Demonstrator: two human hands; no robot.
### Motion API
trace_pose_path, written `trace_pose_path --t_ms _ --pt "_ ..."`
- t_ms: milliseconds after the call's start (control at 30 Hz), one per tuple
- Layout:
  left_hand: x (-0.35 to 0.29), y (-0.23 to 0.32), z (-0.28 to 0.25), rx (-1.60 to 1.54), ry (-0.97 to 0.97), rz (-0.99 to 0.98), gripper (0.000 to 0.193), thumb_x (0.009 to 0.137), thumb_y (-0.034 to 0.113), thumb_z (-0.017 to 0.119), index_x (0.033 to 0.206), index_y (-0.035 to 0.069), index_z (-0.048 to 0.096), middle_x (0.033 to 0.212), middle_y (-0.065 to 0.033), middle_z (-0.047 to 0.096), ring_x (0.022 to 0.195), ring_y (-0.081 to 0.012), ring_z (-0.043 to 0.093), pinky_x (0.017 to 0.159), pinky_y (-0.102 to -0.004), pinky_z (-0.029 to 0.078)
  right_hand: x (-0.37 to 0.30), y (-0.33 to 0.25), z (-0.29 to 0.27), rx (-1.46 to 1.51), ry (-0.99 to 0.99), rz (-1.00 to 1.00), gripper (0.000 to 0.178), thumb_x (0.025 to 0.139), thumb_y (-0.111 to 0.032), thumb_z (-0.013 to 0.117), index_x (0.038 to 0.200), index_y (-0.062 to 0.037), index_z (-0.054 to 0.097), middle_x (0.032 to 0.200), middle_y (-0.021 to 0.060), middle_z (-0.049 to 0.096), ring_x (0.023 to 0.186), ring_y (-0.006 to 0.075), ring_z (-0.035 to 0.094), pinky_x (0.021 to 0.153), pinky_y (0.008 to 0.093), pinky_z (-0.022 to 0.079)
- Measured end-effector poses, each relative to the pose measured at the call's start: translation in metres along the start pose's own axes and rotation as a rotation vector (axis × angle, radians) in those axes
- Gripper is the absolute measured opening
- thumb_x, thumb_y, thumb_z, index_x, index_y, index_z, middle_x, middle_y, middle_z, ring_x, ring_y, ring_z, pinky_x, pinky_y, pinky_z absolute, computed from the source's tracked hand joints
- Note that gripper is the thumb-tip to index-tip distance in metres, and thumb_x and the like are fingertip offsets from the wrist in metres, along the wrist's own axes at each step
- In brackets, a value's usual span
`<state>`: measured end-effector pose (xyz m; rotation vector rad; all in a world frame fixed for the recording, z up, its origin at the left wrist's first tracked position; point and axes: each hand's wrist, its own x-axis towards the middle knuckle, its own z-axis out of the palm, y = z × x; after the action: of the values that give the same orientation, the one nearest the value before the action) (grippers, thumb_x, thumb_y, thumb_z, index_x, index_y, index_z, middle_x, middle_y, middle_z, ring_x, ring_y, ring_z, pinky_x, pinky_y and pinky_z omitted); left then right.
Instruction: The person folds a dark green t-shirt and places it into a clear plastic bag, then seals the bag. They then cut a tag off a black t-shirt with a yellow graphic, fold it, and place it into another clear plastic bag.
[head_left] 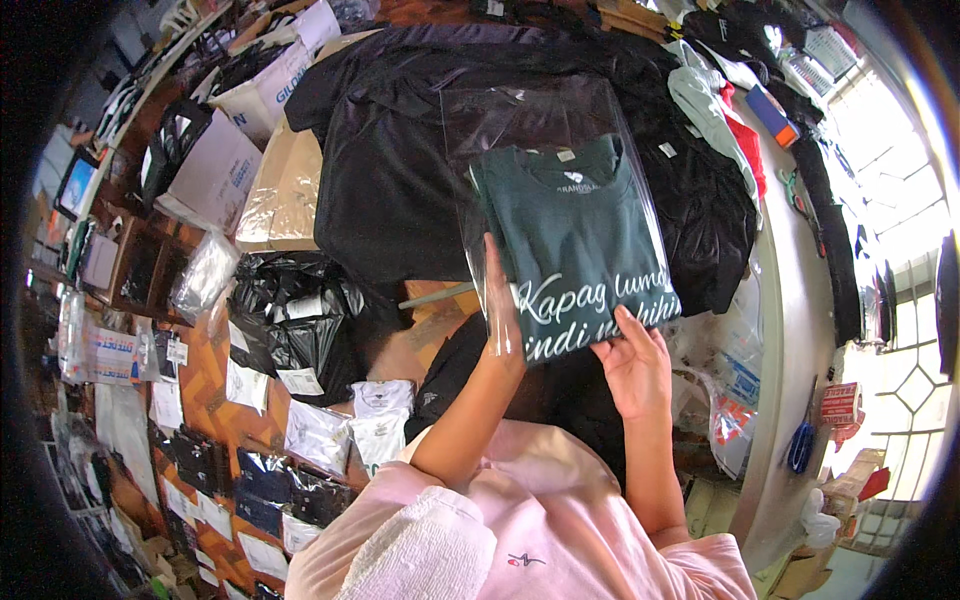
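Note:
A folded dark green T-shirt (575, 230) with white script lettering lies partly inside a clear plastic bag (540, 120), held up in front of me. The bag's film reaches well past the shirt's collar. At the shirt's left edge, my left hand (500, 310) grips it, one digit pointing upward along the side; the other fingers are hidden behind the shirt and the shiny film. My right hand (637, 362) pinches the lower edge, thumb on the printed front and fingers mostly underneath. Behind the bag, a black T-shirt (385, 170) is spread out flat.
Cardboard boxes (215, 165) stand at the far left beside a brown carton (283, 190). A black plastic bag (300, 300) and several packed garments (320, 435) lie on the patterned floor at left. Scissors (797, 193) and a blue-orange box (772, 115) are at right, near barred windows.

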<state>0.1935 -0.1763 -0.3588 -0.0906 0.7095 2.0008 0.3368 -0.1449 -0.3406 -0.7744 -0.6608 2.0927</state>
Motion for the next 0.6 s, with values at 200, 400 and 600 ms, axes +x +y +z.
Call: trace_pose_path --t_ms 200,400,600 --pt "0.01 -0.006 -0.012 -0.393 -0.225 -0.231 0.06 0.084 0.061 0.039 0.107 0.009 0.057 0.103 -0.0136 0.061 0.094 -0.0289 0.059 0.086 -0.0471 0.044 0.043 -0.004 0.017 -0.025 -0.056 0.032 0.022 0.084 -0.001 0.056 0.105 -0.0013 0.051 0.101 0.0091 0.059 0.092 0.021 0.059 0.079 0.0363 0.05" --pt "0.008 0.006 -0.002 -0.412 -0.393 -0.186 0.076 0.081 0.069 0.029 0.121 0.008 0.046 0.116 -0.0149 0.054 0.103 -0.0333 0.054 0.087 -0.0531 0.04 0.054 -0.014 0.021 -0.052 -0.158 0.028 0.019 0.088 -0.007 0.054 0.106 -0.0028 0.052 0.104 0.0066 0.059 0.093 0.0165 0.058 0.077 0.0325 0.049" --pt "0.011 0.002 -0.006 -0.391 -0.433 -0.18 0.079 0.078 0.073 0.029 0.126 0.011 0.042 0.123 -0.0137 0.048 0.113 -0.0309 0.046 0.092 -0.0626 0.03 0.065 0.001 0.025 0.019 -0.146 0.078 0.018 0.088 -0.007 0.053 0.105 0.0001 0.051 0.102 0.0098 0.057 0.09 0.02 0.058 0.079 0.0341 0.051"
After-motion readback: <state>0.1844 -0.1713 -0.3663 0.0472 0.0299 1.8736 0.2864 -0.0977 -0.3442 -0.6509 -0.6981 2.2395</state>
